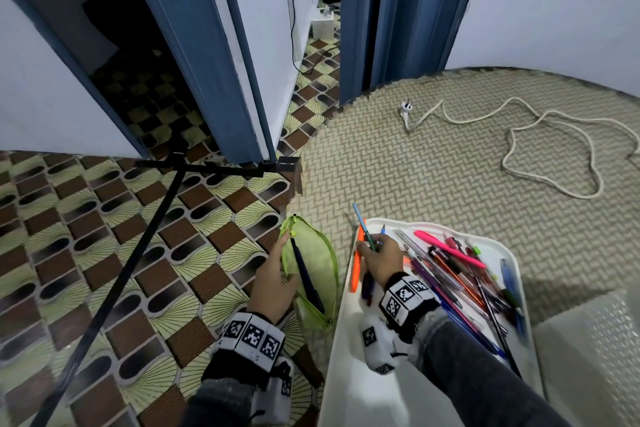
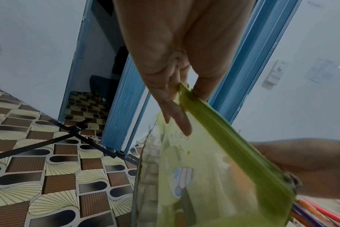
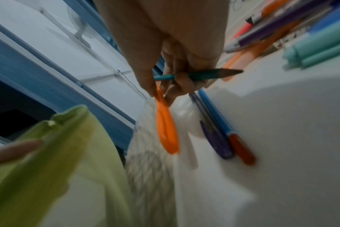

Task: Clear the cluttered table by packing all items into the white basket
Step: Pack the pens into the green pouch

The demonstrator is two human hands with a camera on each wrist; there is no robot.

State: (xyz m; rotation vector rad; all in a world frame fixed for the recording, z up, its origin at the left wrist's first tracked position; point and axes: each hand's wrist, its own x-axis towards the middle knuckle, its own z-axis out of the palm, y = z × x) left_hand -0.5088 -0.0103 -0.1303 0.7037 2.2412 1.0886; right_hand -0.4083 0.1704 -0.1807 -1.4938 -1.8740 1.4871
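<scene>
A white basket (image 1: 353,374) sits on the round woven-covered table (image 1: 433,166) and holds several pens and markers (image 1: 460,274). My right hand (image 1: 375,255) hovers over its left end and grips a teal pencil (image 1: 363,225) between curled fingers; the same right hand (image 3: 177,79) and pencil (image 3: 219,73) show in the wrist view above an orange marker (image 3: 167,130) and a purple pen (image 3: 213,135). My left hand (image 1: 285,260) holds a lime-green zip pouch (image 1: 318,263) open, with a dark pen (image 1: 306,274) inside. Close up, that left hand (image 2: 182,95) pinches the pouch (image 2: 213,161) by its zip edge.
A white power cable (image 1: 519,142) with a plug lies looped across the far part of the table. Black tripod legs (image 1: 156,229) stand on the patterned tile floor at the left. Blue door frames (image 1: 214,62) rise behind. A translucent box (image 1: 595,357) sits right of the basket.
</scene>
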